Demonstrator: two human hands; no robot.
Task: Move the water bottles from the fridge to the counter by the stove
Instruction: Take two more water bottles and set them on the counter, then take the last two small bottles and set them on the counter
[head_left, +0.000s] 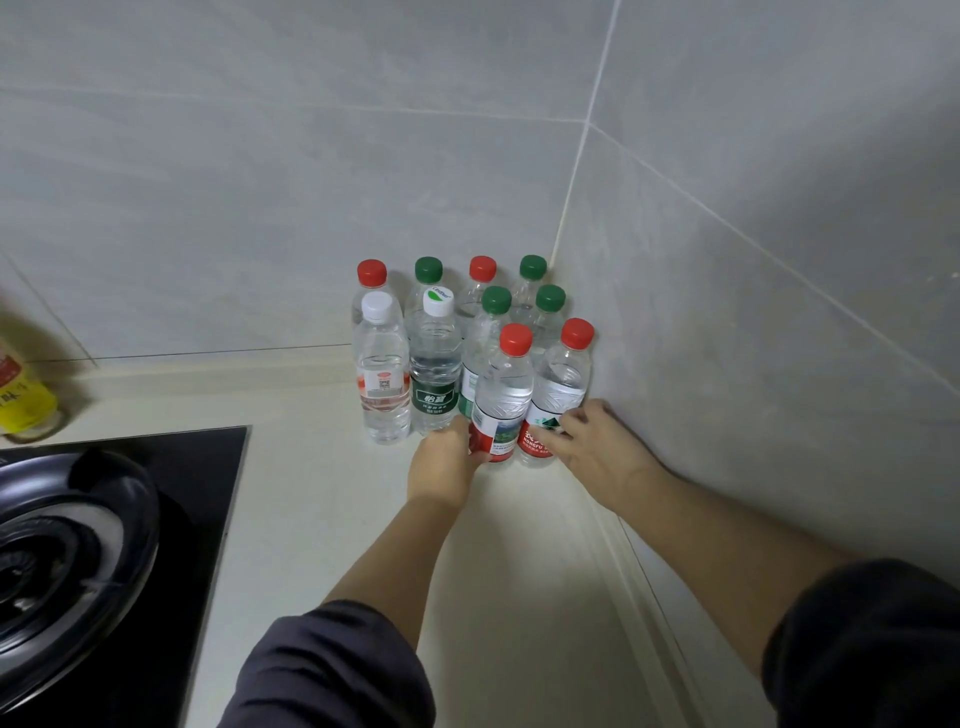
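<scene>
Head camera looks down into a tiled corner where ten water bottles (434, 364) stand clustered on the cream surface (322, 519), packed against the two grey walls (727, 312). The back row of four touches the rear wall, its caps alternating red, green, red, green. The row in front of it holds a white-capped bottle (382, 384), a green-labelled bottle with a white and green cap (435, 364), and two green-capped ones.

Nearest the camera are two red-capped bottles with red and white labels. The front left bottle (503, 389) is upright with its base down at the surface. The left grip (447, 465) wraps around its lower label from the left, fingers curled behind it and the thumb on the near side. The front right bottle (563, 376), whose label reads "NONGFU", stands just beside it and close to the right wall. The right grip (592, 441) has its fingers curled over the lower right of that label; the thumb cannot be seen behind the bottle. The two front bottles touch or nearly touch each other at the shoulder.

Both forearms are bare, with dark sleeves (332, 670) pushed up near the elbows. At left, a black glass hob (208, 467) is set into the surface, with a round gas burner (67, 551) on it. Behind the hob a yellow bottle (21, 400), blurred, stands against the rear wall, well apart from the water bottles.
</scene>
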